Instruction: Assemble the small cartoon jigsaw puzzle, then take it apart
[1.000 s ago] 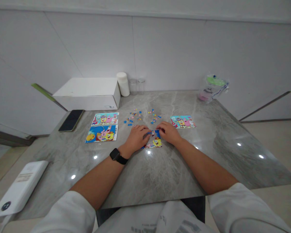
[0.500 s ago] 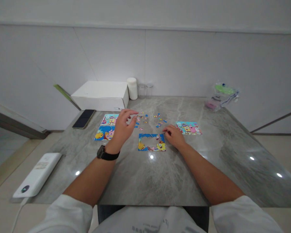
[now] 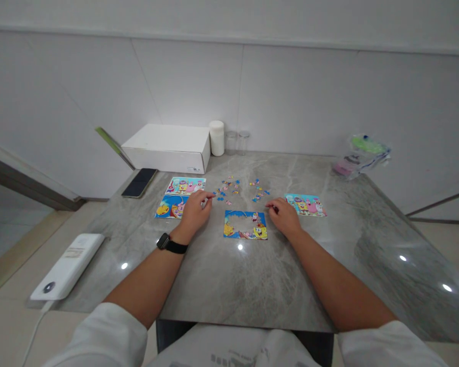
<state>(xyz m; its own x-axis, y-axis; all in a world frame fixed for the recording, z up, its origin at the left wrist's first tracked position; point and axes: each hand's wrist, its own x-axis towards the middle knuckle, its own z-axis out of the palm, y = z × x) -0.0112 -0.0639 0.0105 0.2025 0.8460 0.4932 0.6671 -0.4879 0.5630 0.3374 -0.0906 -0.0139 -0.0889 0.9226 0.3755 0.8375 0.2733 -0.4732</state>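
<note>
My left hand (image 3: 196, 210), with a black watch on its wrist, is held with fingers stretched forward and thumb apart, holding nothing visible. It is beside the left group of loose jigsaw pieces (image 3: 221, 193) and covers the corner of a blue cartoon picture sheet (image 3: 170, 206). My right hand (image 3: 285, 216) has its fingers curled together near the right group of loose pieces (image 3: 259, 195); anything between its fingertips is too small to make out. Between the hands lies a partly assembled jigsaw puzzle (image 3: 259, 233), its border joined around a gap in the middle.
A cartoon card (image 3: 308, 205) lies right of my right hand, another (image 3: 181, 186) at left. Behind stand a white box (image 3: 164, 148), a white bottle (image 3: 217, 138) and two clear jars (image 3: 237, 143). A phone (image 3: 139, 183), power bank (image 3: 69, 265) and plastic bag (image 3: 361, 155) are farther out.
My left hand has drawn back and lowered from the loose pieces toward the table. My right hand stays beside the puzzle, fingers still curled. The whole view has shifted slightly.
</note>
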